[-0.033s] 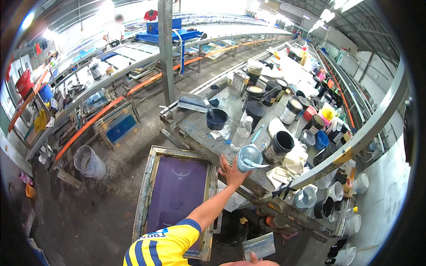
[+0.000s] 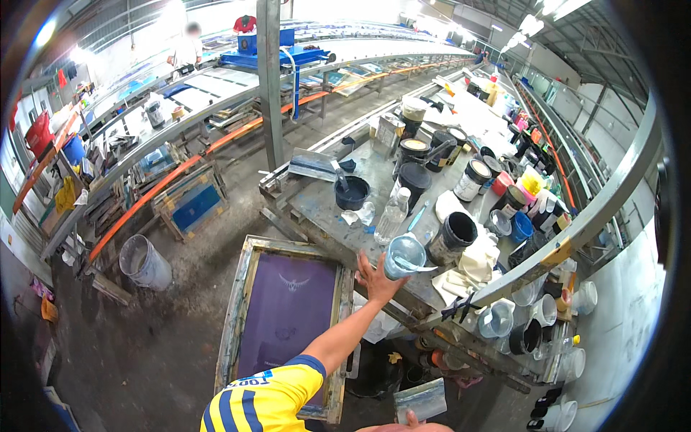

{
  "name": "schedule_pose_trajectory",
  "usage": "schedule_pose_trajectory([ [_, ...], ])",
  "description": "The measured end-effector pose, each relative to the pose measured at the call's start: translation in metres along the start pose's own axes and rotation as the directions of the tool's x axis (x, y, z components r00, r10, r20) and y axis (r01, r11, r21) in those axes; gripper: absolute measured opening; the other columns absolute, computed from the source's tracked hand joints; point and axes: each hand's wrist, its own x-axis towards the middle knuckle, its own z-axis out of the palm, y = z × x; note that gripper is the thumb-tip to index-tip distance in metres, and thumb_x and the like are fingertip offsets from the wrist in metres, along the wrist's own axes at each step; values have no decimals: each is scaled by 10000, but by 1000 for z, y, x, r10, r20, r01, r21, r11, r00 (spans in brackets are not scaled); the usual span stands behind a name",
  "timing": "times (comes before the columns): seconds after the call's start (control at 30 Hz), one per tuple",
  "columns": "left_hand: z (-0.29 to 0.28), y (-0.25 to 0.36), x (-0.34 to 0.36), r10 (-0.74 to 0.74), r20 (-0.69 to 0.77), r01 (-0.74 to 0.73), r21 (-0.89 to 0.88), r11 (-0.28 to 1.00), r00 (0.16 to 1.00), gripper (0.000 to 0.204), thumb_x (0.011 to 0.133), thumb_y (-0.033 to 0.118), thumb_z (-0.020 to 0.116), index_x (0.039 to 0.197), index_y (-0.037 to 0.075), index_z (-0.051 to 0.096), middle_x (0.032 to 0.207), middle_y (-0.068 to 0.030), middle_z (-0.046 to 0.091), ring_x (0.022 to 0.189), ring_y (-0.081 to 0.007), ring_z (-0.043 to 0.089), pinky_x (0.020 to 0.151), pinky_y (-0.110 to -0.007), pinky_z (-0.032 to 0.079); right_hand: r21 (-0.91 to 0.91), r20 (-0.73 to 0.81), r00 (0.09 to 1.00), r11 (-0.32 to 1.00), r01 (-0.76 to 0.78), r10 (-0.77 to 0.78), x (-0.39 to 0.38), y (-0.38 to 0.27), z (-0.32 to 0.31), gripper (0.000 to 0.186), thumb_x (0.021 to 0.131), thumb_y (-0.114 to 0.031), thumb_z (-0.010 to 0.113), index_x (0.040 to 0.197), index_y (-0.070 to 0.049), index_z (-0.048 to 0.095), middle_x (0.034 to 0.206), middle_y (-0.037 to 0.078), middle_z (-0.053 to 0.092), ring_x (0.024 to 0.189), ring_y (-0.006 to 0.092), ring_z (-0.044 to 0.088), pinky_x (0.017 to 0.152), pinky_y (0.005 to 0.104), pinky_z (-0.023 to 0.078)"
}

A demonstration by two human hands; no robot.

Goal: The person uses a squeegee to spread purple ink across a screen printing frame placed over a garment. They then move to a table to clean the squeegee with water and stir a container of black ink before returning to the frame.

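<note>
My left hand (image 2: 378,279) reaches to the near table edge with its fingers spread. It rests against the lower left side of a clear, bluish plastic cup (image 2: 404,253), which has a whitish flat stick across its rim. Low in the picture, my right hand (image 2: 412,420) holds a squeegee (image 2: 421,400), a flat rectangular blade smeared grey-blue; only the thumb and part of the hand show. Beyond the cup stand a clear plastic bottle (image 2: 391,217) and a light blue brush (image 2: 417,216). A dark open tub (image 2: 453,239) is right of the cup.
A framed printing screen (image 2: 288,309) with purple mesh leans below the table. Ink tubs (image 2: 473,180), rags (image 2: 479,263) and a dark bowl (image 2: 352,193) crowd the grey tabletop (image 2: 317,205). A metal post (image 2: 270,86) rises behind. A bucket (image 2: 145,263) stands on the floor at left.
</note>
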Motion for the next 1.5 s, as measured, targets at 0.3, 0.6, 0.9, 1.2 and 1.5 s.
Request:
schedule_pose_trajectory([
  [0.3, -127, -32, -40, 147, 431, 262, -749, 609, 890, 931, 703, 275, 959, 1444, -36, 489, 1327, -114, 653, 1235, -201, 621, 1069, -361, 474, -84, -141, 984, 991, 101, -112, -56, 27, -17, 621, 874, -64, 731, 1432, -31, 460, 1331, 77, 578, 1206, 218, 581, 1054, 370, 446],
  [0.6, -422, -23, -149, 228, 595, 612, -791, -5, 771, 1048, 672, 176, 910, 1535, -19, 348, 1492, -149, 500, 1354, -273, 520, 1142, -464, 427, -219, -24, 903, 883, 414, -429, -135, 5, 83, 423, 894, 54, 711, 1289, -27, 582, 1210, 49, 647, 1113, 167, 633, 977, 335, 495],
  [0.9, -651, -73, -264, 127, 603, 596, -693, -405, 787, 730, 964, 564, 425, 1573, 167, 360, 1512, -181, 494, 1351, -417, 528, 1013, -640, 510, -181, 481, 716, 742, 645, -506, -281, 65, 199, 269, 897, -11, 778, 1141, 15, 669, 1109, 65, 716, 992, 147, 673, 900, 306, 521],
  [1.2, -733, -83, -339, -180, 560, 495, -814, -305, 809, 791, 1008, 749, 215, 1519, 177, 409, 1442, -118, 558, 1253, -311, 617, 955, -500, 576, 30, 771, 304, 508, 861, -560, -386, 121, 241, 215, 896, 3, 760, 1085, 13, 660, 1180, 206, 716, 1151, 289, 684, 1000, 398, 527],
  [1.5, -755, -67, -355, -145, 569, 523, -811, -263, 809, 724, 1034, 678, 258, 1492, 148, 438, 1415, -121, 571, 1270, -299, 608, 1041, -483, 526, 32, 821, -14, 22, 999, -571, -403, 123, 232, 227, 839, -113, 790, 1042, -47, 711, 1169, 168, 746, 1167, 321, 698, 1094, 484, 465],
])
